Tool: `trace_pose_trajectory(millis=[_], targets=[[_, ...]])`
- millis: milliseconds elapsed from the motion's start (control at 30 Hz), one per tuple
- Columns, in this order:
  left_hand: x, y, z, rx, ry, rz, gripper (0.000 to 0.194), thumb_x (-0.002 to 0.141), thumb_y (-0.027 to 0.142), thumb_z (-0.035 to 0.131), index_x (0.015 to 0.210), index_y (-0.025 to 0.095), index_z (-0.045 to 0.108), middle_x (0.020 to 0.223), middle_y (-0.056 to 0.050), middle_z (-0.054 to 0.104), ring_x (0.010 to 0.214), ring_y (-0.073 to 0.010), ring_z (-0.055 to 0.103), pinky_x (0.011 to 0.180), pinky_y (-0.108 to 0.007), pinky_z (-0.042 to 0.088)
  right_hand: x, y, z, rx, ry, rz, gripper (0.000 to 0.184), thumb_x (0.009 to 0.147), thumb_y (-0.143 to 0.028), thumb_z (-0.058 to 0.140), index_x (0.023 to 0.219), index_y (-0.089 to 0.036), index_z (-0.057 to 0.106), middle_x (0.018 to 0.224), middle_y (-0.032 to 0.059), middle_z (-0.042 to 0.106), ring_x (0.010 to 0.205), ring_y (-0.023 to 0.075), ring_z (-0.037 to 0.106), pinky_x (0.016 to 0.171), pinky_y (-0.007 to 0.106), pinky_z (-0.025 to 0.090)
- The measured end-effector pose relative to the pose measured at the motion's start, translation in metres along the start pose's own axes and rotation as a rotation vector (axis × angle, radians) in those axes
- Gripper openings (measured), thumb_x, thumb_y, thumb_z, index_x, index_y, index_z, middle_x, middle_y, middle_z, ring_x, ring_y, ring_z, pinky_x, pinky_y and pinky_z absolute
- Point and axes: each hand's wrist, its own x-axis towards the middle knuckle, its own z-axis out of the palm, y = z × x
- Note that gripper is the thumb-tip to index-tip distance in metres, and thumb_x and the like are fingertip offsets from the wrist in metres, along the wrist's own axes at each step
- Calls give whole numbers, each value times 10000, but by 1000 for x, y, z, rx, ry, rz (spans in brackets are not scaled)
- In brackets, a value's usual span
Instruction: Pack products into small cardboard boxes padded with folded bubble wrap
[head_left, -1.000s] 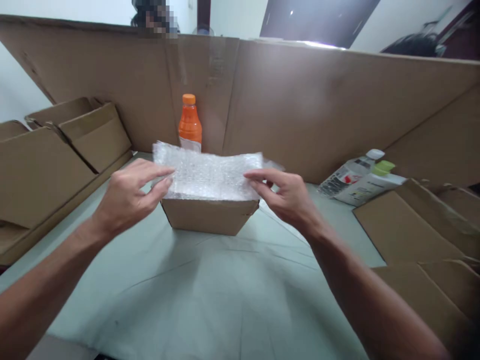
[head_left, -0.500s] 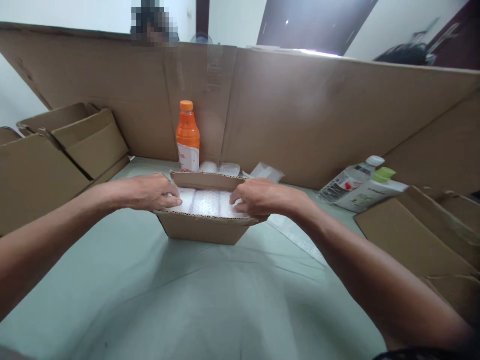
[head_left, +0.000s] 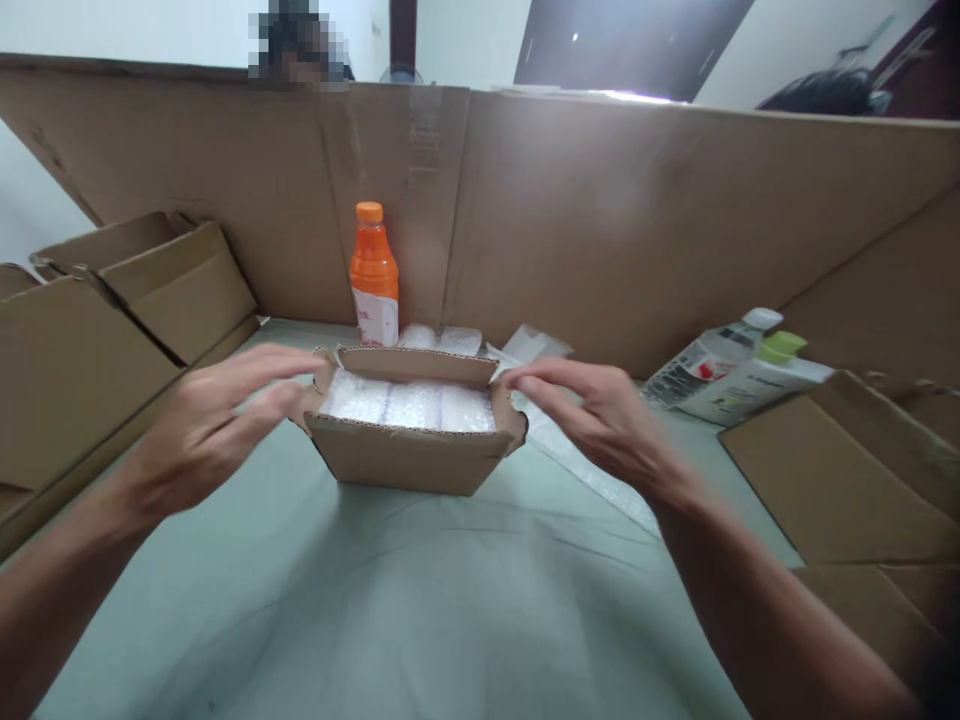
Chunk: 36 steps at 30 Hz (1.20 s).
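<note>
A small open cardboard box (head_left: 405, 465) stands on the green cloth in front of me. Inside it sit bubble-wrapped bundles (head_left: 414, 405), side by side and close to the rim. My left hand (head_left: 217, 425) is at the box's left end, fingers stretched and apart from the thumb, tips by the left flap (head_left: 304, 402). On the other side, my right hand (head_left: 600, 405) reaches its extended fingers and thumb to the back right corner, near the right flap (head_left: 516, 428). Whether those tips touch the cardboard is unclear.
Behind the box stand an orange bottle (head_left: 374, 275) and small clear wrapped items (head_left: 459, 341). Bubble wrap (head_left: 592, 475) lies to the right. A clear bottle (head_left: 701, 360) and a white green-capped bottle (head_left: 750, 385) lean beyond it. Cardboard boxes (head_left: 82, 370) flank the left; a cardboard wall (head_left: 637, 220) rises behind.
Both hands have drawn outward from over the bundles to the ends of the box. The bundles and end flaps now show more fully.
</note>
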Motion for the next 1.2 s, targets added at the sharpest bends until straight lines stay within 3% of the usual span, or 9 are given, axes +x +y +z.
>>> trace_pose_trajectory(millis=[100, 200, 267, 367, 500, 700, 833, 933, 1200], targets=[[-51, -38, -4, 35, 235, -208, 283, 884, 479, 602, 1059, 283, 707, 1072, 5, 717, 1058, -242, 665, 1043, -455, 496, -54, 28, 5, -4, 160, 168, 271, 943, -415, 556, 900, -217, 735, 897, 46, 765, 831, 213, 693, 750, 320, 513], [-80, -81, 18, -101, 130, -446, 570, 777, 561, 691, 1255, 257, 628, 1160, -58, 709, 1033, -281, 679, 977, -499, 537, -85, 46, 44, 71, 114, 272, 319, 880, -437, 612, 1085, -210, 703, 1031, 85, 762, 879, 239, 704, 750, 356, 554], [-75, -94, 42, -272, 24, -451, 728, 728, 554, 733, 1347, 218, 546, 1301, -114, 648, 1079, -287, 668, 947, -466, 556, -83, 46, 77, 121, 65, 272, 429, 840, -463, 639, 1176, -197, 651, 1097, 107, 741, 896, 248, 696, 785, 390, 565], [-47, -81, 78, -424, -47, -384, 650, 700, 519, 742, 1218, 158, 586, 1211, -133, 672, 978, -264, 687, 848, -405, 581, -64, 39, 110, 152, 74, 306, 424, 829, -489, 603, 1101, -166, 636, 975, 105, 736, 743, 223, 663, 743, 393, 564], [-28, -38, 110, -440, -14, -335, 484, 721, 465, 698, 1091, 162, 620, 1060, -82, 691, 860, -213, 670, 764, -352, 569, -63, 45, 106, 170, 158, 406, 403, 828, -502, 556, 1027, -161, 633, 875, 95, 735, 652, 219, 645, 598, 346, 532], [-99, -19, 102, -273, 74, -163, 235, 799, 298, 670, 1011, 209, 628, 958, -35, 645, 803, -168, 611, 724, -304, 550, -95, 65, 92, 177, 118, 364, 359, 843, -541, 594, 879, -187, 645, 792, 79, 727, 718, 253, 682, 624, 348, 553], [-154, -47, 76, -198, 197, -291, 341, 819, 337, 696, 1128, 235, 595, 1023, -37, 608, 789, -156, 626, 743, -321, 588, -40, 47, 133, 325, 11, 188, 340, 874, -449, 581, 1081, -187, 643, 994, 95, 732, 811, 243, 686, 660, 335, 565], [-162, -74, 68, -297, 255, -469, 561, 804, 400, 724, 1297, 257, 498, 1204, -78, 559, 993, -206, 648, 793, -346, 615, 30, 28, 186, 401, 20, 119, 378, 862, -327, 536, 1211, -198, 601, 1193, 118, 679, 1010, 260, 665, 838, 395, 565], [-91, -152, 82, -350, 506, -573, 805, 758, 365, 728, 1461, 250, 352, 1443, -164, 400, 1126, -267, 612, 906, -439, 577, 133, -24, 313, 360, -78, 102, 436, 855, -229, 511, 1285, -165, 535, 1205, 148, 657, 1119, 284, 619, 987, 448, 501]])
